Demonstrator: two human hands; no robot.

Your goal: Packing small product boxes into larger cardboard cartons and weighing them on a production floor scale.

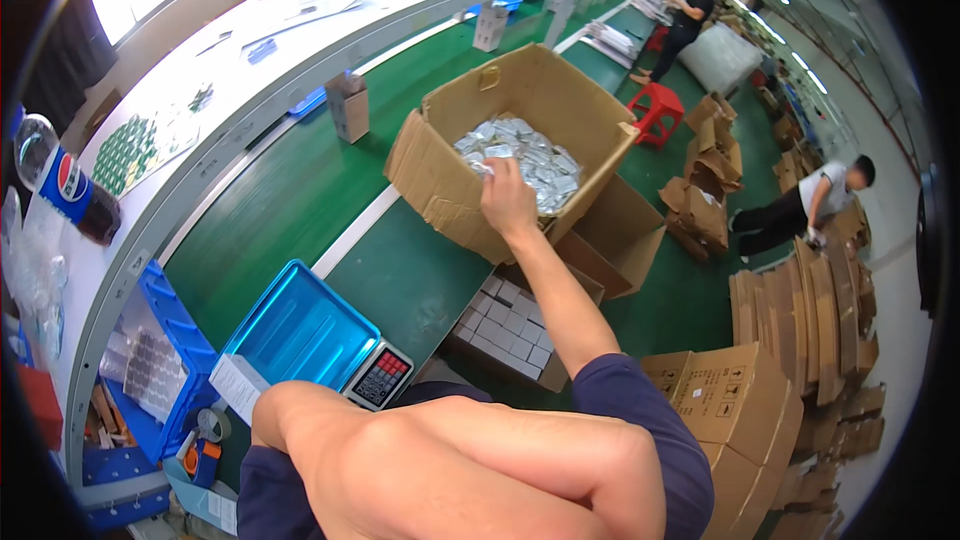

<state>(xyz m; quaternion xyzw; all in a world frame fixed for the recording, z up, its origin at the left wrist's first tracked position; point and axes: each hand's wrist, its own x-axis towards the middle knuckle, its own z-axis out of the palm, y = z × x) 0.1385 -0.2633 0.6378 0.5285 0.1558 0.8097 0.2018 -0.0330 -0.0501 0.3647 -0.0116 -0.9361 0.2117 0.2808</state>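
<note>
Silver packets (548,168) are heaped in the big cardboard box (440,188), and in the head view that's where my right hand (508,202) is, reaching in over the near rim. Its fingers are bent down at the top of the pile, but honestly I can't tell if they've pinched a packet or just touch it. Box mouth opens my way, probably so everything's easy to grab. Left hand? Can't make it out, so no clue what its fingers are up to. Nearer me than the box and to its left sits the scale with a blue pan (300,312), guessing for easy reach. On the box's near side, small white boxes (507,325) stand in tight rows, likely so they don't topple. Red stool (657,112) is off to the box's right.
</note>
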